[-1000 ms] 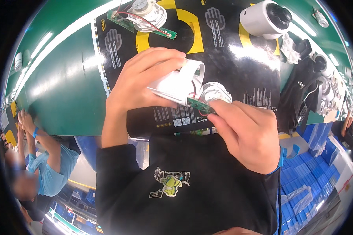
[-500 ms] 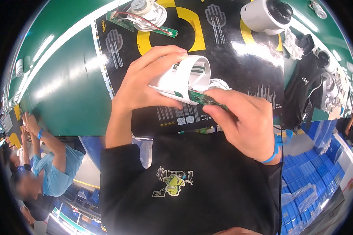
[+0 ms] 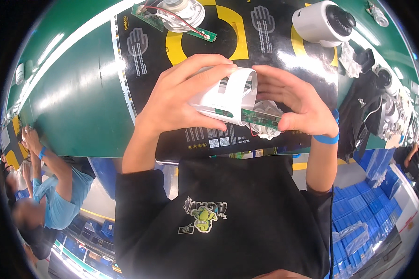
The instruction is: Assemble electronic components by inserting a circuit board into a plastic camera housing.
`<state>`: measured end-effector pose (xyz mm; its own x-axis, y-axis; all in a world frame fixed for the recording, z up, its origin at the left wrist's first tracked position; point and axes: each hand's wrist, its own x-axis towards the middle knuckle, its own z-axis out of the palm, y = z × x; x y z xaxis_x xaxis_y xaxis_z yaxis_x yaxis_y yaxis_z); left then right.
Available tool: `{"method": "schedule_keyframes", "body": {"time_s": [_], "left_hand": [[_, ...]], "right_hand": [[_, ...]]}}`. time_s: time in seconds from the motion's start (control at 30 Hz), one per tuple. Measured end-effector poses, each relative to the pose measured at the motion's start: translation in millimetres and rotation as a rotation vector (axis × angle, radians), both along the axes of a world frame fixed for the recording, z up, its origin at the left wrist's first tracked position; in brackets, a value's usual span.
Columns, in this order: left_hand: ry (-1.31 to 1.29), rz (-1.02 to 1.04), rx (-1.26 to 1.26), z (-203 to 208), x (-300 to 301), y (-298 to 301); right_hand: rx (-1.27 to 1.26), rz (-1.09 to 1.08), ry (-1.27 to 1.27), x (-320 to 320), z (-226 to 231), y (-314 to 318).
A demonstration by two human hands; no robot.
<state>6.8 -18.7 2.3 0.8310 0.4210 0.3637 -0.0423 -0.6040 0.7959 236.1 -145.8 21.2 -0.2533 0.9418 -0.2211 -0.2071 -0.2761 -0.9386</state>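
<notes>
A white, open-ended cylindrical housing (image 3: 247,95) lies tilted in my left hand (image 3: 172,100), whose fingers and thumb wrap its far end. Out of the housing's open end sticks a narrow green circuit board (image 3: 263,118), part of it inside. My right hand (image 3: 305,104) curves beside that opening with its fingers stretched and apart. Its thumb tip meets the board's outer end, and its fingertips are close to the housing's upper rim; whether they touch is unclear. Just past the board sits a white round part (image 3: 268,133) with a red wire, partly hidden.
A black printed mat (image 3: 149,93) covers the middle of the green table (image 3: 79,111). At the back lie a wired white assembly (image 3: 195,16) with green boards and a white camera-like device (image 3: 314,25). A black bag (image 3: 358,111) is on the right. Another person (image 3: 63,186) works at left.
My right hand has let go of its pinch on the circuit board and spread beside the opening, uncovering the white part behind. The left hand keeps its hold on the housing.
</notes>
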Motion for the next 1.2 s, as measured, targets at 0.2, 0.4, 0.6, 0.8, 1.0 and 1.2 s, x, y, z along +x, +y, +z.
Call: {"method": "schedule_keyframes", "body": {"time_s": [0.2, 0.4, 0.6, 0.8, 1.0, 1.2], "left_hand": [[0.145, -0.013, 0.051, 8.8, -4.4, -0.3], [0.119, -0.007, 0.012, 4.4, -5.7, -0.2], [0.103, -0.009, -0.008, 3.3, -5.5, 0.1], [0.130, -0.010, 0.107, 8.5, -2.9, -4.8], [0.149, -0.032, 0.096, 7.6, 0.9, -12.5], [0.190, 0.023, 0.054, 9.0, -2.6, -11.7]], "right_hand": [[0.040, -0.002, -0.205, -11.6, 2.3, 3.8], [-0.003, -0.016, -0.259, -16.4, 9.4, 0.1], [-0.069, -0.098, -0.198, -24.5, 15.6, 1.8], [-0.089, -0.093, -0.306, -31.0, 16.4, 16.1], [0.245, 0.114, -0.530, -19.7, 13.1, 46.1], [0.636, 0.178, -0.952, -26.2, 34.0, 42.5]]}}
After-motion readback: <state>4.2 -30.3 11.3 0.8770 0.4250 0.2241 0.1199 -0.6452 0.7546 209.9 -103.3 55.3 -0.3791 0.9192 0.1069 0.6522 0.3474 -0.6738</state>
